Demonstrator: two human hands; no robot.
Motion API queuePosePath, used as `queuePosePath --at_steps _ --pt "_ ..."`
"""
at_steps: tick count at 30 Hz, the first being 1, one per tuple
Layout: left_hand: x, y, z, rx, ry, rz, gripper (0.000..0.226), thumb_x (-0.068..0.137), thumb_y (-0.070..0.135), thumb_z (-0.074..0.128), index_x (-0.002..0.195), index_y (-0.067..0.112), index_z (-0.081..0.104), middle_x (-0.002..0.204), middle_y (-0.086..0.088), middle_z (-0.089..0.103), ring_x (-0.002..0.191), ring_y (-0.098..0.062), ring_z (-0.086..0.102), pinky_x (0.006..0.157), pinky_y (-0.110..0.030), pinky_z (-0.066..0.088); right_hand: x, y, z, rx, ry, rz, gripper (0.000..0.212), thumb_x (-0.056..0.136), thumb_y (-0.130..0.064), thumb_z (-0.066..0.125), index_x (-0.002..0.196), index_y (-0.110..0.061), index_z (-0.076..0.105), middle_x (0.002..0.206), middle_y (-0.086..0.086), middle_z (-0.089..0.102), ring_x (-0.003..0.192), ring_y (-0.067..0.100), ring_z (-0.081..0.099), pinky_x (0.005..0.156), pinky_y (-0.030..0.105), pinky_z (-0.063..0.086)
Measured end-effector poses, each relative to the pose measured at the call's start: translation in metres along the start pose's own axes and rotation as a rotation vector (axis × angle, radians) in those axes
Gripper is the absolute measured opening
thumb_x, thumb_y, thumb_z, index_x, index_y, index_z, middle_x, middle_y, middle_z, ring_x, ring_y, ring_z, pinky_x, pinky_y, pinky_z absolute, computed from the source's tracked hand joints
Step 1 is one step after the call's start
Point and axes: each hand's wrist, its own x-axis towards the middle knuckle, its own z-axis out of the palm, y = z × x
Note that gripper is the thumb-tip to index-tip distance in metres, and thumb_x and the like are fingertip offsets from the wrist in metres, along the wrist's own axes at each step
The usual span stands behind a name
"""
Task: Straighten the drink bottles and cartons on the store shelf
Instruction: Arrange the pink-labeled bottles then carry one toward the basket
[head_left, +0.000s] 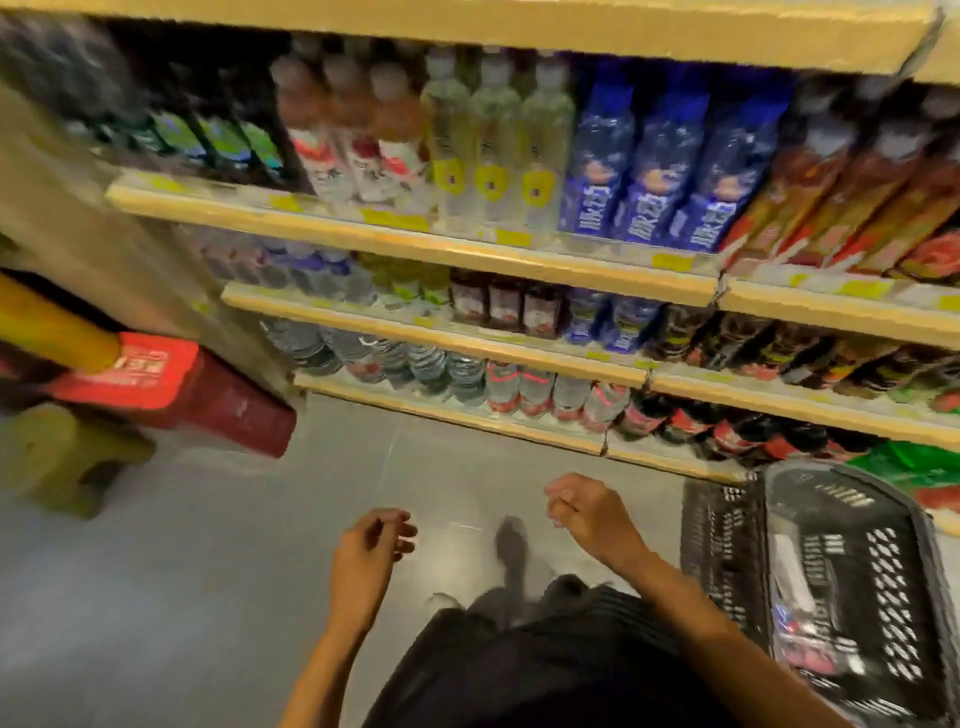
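Observation:
The picture is blurred. A wooden store shelf runs across the view in several tiers, packed with drink bottles. On the upper tier stand clear bottles with yellow labels, blue-wrapped bottles and reddish-brown bottles at the right. Lower tiers hold water bottles and dark soda bottles. My left hand and my right hand hang in front of me over the floor, well below the shelves, fingers loosely curled, holding nothing.
A black plastic shopping basket with some packages inside sits on the floor at my right. A red crate and a yellow-green stool stand at the left. Grey floor lies between them.

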Motion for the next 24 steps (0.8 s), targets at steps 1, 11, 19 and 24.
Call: queuePosePath --at_steps 1,11,19,24 --pt "0.002 -0.008 -0.02 -0.014 0.033 -0.006 0.02 0.099 0.004 0.047 0.097 0.001 0.067 0.085 -0.013 0.069 0.076 -0.028 0.067 0.068 -0.03 0.054 0.005 -0.015 0.017 -0.013 -0.02 -0.006 0.014 0.089 0.004 0.055 0.089 0.007 0.07 0.102 0.015 0.068 0.082 0.019 0.061 0.072 0.011 0.041" --pt "0.039 -0.06 -0.168 -0.149 0.233 -0.123 0.021 0.099 0.005 0.046 0.094 -0.001 0.066 0.082 -0.013 0.067 0.072 -0.026 0.064 0.066 -0.028 0.05 0.073 -0.151 0.128 -0.002 -0.188 0.064 0.013 0.087 -0.006 0.055 0.086 -0.006 0.068 0.072 -0.001 0.064 0.078 0.021 0.063 0.072 0.021 0.045" --pt "0.142 -0.055 -0.237 -0.231 0.282 -0.161 0.023 0.098 0.003 0.048 0.087 -0.002 0.067 0.079 -0.014 0.068 0.067 -0.024 0.063 0.062 -0.024 0.05 0.158 -0.25 0.168 0.01 -0.211 -0.096 0.033 0.089 -0.027 0.061 0.076 0.003 0.064 0.076 0.015 0.064 0.063 0.017 0.057 0.061 0.021 0.047" --pt "0.217 -0.018 -0.298 -0.188 0.291 -0.073 0.023 0.098 0.007 0.05 0.082 0.013 0.067 0.079 -0.006 0.07 0.071 -0.021 0.066 0.073 -0.035 0.055 0.215 -0.316 0.181 -0.077 -0.157 -0.216 0.033 0.095 -0.014 0.055 0.072 0.008 0.063 0.078 0.019 0.064 0.063 0.021 0.06 0.067 0.027 0.046"
